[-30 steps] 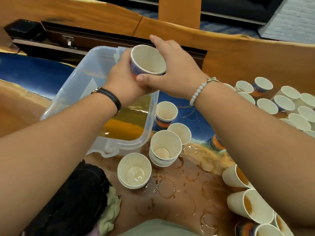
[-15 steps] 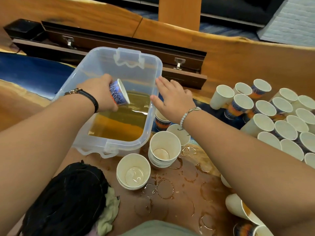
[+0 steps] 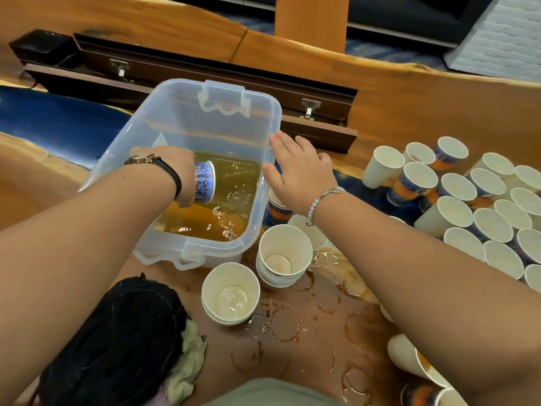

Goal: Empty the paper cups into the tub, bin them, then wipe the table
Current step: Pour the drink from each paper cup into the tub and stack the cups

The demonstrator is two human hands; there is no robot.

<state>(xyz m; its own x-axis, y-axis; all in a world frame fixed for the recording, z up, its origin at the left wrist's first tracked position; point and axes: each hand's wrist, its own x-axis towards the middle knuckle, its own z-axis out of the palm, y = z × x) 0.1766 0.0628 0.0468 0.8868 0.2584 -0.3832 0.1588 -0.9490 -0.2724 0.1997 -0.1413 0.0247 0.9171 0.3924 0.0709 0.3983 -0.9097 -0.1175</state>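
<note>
Wet ring-stained tabletop [image 3: 307, 341]: the left hand [image 3: 172, 174] grips a blue paper cup [image 3: 205, 181] tipped over the clear tub [image 3: 257, 200], emptying it. Right hand [image 3: 301, 174] hovers released; next, a fresh full cup.

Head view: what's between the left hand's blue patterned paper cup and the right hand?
Head view: brown liquid, then the clear plastic tub's right wall, separate blue patterned paper cup from right hand.

Left hand [image 3: 171, 172] curled, gripping — right hand [image 3: 301, 178] flat, fingers spread.
</note>
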